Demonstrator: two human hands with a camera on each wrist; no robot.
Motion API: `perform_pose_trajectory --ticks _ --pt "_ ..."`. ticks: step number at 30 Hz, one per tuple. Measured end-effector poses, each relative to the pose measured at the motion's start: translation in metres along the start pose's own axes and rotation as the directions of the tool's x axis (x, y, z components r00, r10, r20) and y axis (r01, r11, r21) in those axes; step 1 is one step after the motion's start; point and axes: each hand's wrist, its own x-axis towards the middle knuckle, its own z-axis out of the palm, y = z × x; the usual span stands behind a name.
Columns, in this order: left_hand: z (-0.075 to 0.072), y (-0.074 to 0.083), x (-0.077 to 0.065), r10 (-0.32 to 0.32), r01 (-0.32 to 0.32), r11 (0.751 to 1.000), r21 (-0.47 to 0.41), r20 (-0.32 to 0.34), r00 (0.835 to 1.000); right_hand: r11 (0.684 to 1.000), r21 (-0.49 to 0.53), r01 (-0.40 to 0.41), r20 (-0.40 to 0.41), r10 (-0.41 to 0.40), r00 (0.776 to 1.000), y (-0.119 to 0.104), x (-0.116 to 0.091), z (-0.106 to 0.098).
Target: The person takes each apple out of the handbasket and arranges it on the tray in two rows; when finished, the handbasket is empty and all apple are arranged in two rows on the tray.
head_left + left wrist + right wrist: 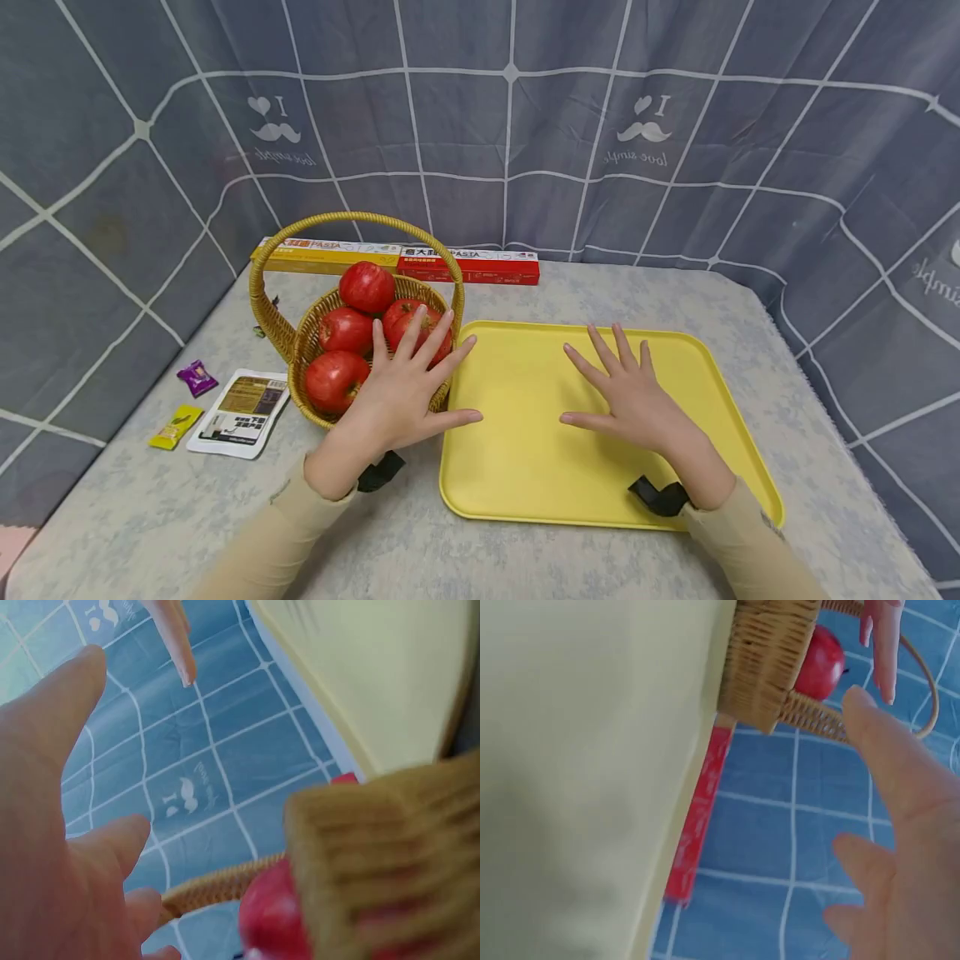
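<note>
My left hand is spread with straight fingers, held above the near right side of a wicker basket. Several red apples fill the basket, some partly covered by that hand in the head view. Over the yellow tray hovers my right hand, its fingers also spread and holding nothing. Its shadow falls on the tray. In the left wrist view the basket rim and an apple show close below the left hand. From the right wrist, the tray surface fills the left side.
Behind the basket lie a yellow pasta box and a red pasta box. Left of it are a white pouch, a purple candy and a yellow packet. A grey checked curtain surrounds the table.
</note>
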Motion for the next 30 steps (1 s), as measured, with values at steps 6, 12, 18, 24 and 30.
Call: perform_pose_trajectory --ticks 6,12,18,24,30 --pt "-0.013 -0.013 -0.028 -0.023 0.023 1.0 0.001 -0.072 0.997 0.992 0.101 0.082 -0.012 -0.081 0.997 -0.02 0.021 -0.01" --pt "-0.022 -0.031 -0.061 -0.098 0.084 0.991 -0.104 -0.137 0.986 0.956 0.244 0.164 -0.124 -0.137 0.983 -0.049 0.053 -0.02" --pt "-0.016 -0.048 -0.084 -0.233 0.133 0.941 -0.312 -0.31 0.922 0.897 0.418 0.142 -0.099 -0.11 0.989 -0.075 0.084 -0.021" --pt "-0.001 -0.054 -0.097 -0.462 0.214 0.836 -0.505 -0.439 0.771 0.852 0.516 0.092 -0.067 -0.066 0.996 -0.094 0.108 -0.01" --pt "0.021 -0.063 -0.104 -0.605 0.261 0.75 -0.608 -0.471 0.642 0.896 0.434 0.091 -0.09 -0.057 0.994 -0.11 0.125 0.008"
